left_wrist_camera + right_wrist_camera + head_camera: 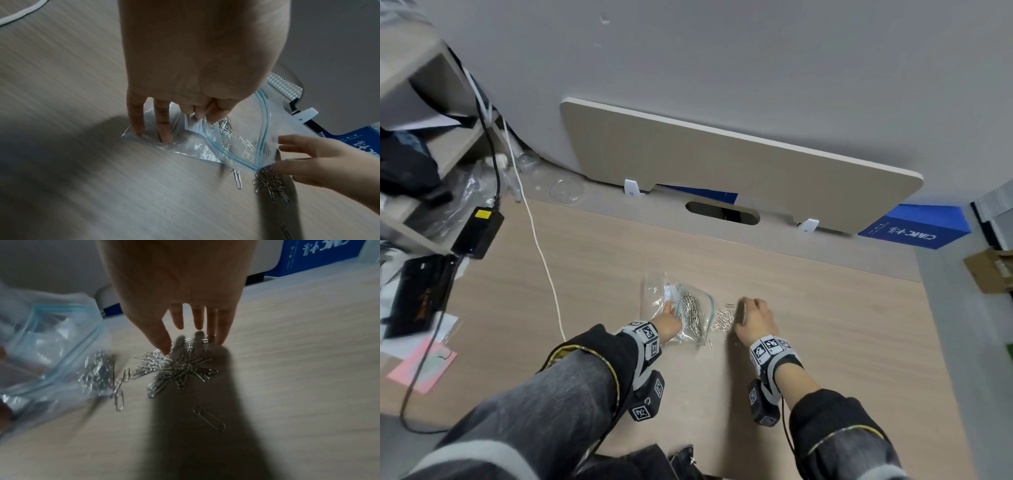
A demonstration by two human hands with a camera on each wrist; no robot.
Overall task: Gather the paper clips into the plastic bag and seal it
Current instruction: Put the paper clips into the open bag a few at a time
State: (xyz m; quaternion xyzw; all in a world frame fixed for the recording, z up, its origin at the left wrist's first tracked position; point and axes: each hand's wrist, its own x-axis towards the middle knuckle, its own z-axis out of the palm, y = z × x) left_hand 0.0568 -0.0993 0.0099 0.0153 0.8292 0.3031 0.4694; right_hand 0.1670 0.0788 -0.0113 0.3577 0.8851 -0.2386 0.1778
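Note:
A clear plastic bag (654,291) with a light-blue zip lies on the wooden desk, mouth open toward the right. My left hand (185,120) presses two straight fingers (164,128) on the bag and pinches its upper lip between thumb and finger. Several silver paper clips (226,128) lie inside the bag. A loose pile of clips (180,368) sits on the desk just outside the mouth. My right hand (193,337) is spread over that pile, fingertips touching its far side. Single stray clips (209,418) lie nearer to me.
A white cable (541,250) and a black power adapter (479,233) lie at the left, with a pink sheet (424,366) near the left edge. A beige divider panel (722,164) and a blue box (914,226) stand behind. The desk's right edge (928,342) is close.

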